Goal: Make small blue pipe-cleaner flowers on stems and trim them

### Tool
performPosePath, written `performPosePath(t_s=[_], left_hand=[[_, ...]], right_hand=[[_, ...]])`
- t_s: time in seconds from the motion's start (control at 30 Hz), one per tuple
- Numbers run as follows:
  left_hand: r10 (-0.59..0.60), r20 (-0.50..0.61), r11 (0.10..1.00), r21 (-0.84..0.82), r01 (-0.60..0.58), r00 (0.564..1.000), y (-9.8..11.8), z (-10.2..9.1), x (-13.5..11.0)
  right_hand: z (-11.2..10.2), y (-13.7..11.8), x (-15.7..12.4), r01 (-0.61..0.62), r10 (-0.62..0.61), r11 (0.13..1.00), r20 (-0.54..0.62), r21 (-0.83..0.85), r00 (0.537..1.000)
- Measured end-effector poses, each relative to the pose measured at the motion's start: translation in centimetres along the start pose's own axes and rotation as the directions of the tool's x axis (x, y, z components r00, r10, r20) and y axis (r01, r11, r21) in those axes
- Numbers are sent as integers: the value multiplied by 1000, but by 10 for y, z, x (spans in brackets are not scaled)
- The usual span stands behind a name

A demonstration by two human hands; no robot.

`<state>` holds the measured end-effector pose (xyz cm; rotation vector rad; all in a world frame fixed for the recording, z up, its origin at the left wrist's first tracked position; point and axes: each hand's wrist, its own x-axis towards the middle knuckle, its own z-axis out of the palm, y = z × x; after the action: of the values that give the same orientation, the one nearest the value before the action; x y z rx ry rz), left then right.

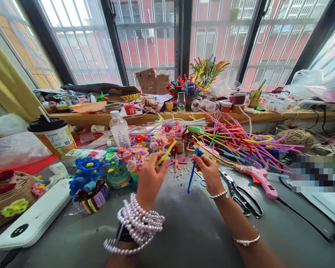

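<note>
The left hand (151, 175) pinched a yellow pipe cleaner (171, 147) left of the stem-down blue pipe-cleaner bud (198, 152) the right hand (209, 174) grasped.

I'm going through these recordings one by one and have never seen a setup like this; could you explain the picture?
There is no machine here: one camera worn on a person's head looks forward and down at their bare hands. The left hand holds a yellow fuzzy strip; the right hand holds a blue fuzzy stem, bunched at its top. On the grey table are blue fuzzy flowers, scissors, a pink glue gun and a pile of colourful stems.
</note>
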<state>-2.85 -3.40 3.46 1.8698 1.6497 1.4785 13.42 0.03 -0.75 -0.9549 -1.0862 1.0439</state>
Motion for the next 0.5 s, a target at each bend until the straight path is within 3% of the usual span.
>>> performPosePath(t_s=[0.07,0.1,0.17,0.23,0.27,0.3,0.37,0.43,0.5], left_hand=[[-80,-13,982,-172,77,997,10,-14,-1],[-136,35,938,-317,140,990,12,-17,-1],[-224,242,715,-617,328,944,10,-17,-4],[-192,463,456,-738,497,865,1,-8,-5],[-175,501,404,-748,526,847,-4,-2,-5],[-171,501,429,-737,522,848,-10,5,-5],[-203,457,664,-586,465,866,-17,18,-4],[-148,341,891,-362,275,928,-18,25,-5],[-17,257,991,-126,51,966,-15,27,-6]], right_hand=[[1,-1,-1,-32,32,999,6,30,999],[2,-1,-1,-64,64,996,11,60,998],[2,0,-2,-152,149,979,31,136,988],[3,1,-2,-229,221,953,61,198,973],[3,2,-2,-243,233,947,73,209,970],[3,3,-1,-240,227,948,82,207,970],[3,4,-1,-195,180,965,103,175,978],[4,4,-1,-143,126,981,132,130,983],[6,4,-2,-118,101,988,158,101,982]])
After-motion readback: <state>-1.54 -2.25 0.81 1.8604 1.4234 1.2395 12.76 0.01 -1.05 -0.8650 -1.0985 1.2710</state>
